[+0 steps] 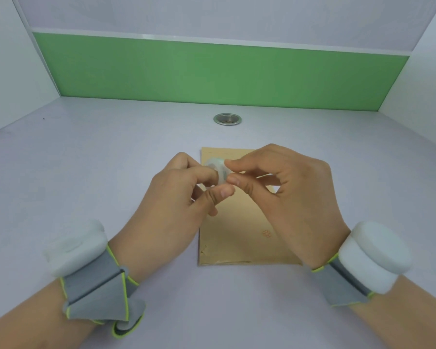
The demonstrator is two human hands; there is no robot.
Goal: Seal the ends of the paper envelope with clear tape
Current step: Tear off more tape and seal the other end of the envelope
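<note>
Grey wrist straps (96, 293) edged in lime nearest the lens, one on each forearm, each topped with a white pod (375, 253). Beyond them, left hand (166, 202) curled round a small roll of clear tape (218, 170), thumb below and fingers behind, holding it in the air above the envelope (237, 235). Right hand (290, 197) meeting it from the other side, forefinger and thumb pinched on the roll's rim, remaining fingers loosely bent. Free end of the tape: too blurred to tell. Envelope brown, lying flat on the pale tabletop (86, 159) directly under both hands, long side running away from the camera, near end creased and slightly ragged, small red mark close to the right wrist. Farther back on the tabletop, round metal grommet (227, 119), well apart from the envelope; behind that, green panel (212, 74) along the back wall.
</note>
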